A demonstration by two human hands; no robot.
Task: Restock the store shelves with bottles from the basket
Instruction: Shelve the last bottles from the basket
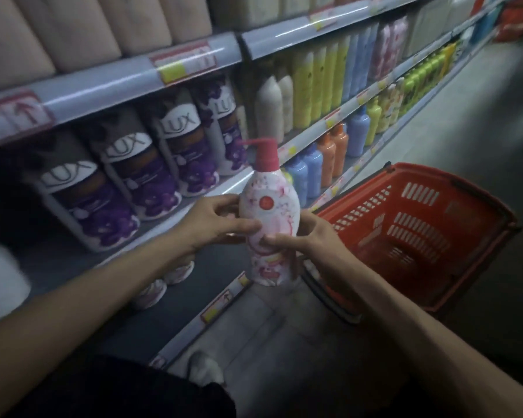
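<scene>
Both hands hold one thing. The left hand wraps the pump bottle from the left with its thumb across the front. The right hand grips it lower down from the right, thumb on the label and fingers hidden behind. The bottle, white with pink swirls and a pink pump head, stands nearly upright in mid-air at the centre of the frame, over the front edge of the bottom shelf and clear of the red basket at right.

Matching pink-and-white bottles stand on that shelf at lower centre, so it is probably bound there.

The main risk is height. The pump is tall, and the shelf lip under the Lux pouches overhangs the gap, so a bottle pushed in upright could catch its nozzle and twist out of the hands.

The plastic looks smooth and glossy. If one hand lets go too soon, a thumb-and-finger hold low on the body may let the bottle tip forward onto the floor.

Sliding it in carelessly could also knock over the bottles already standing there.
</scene>
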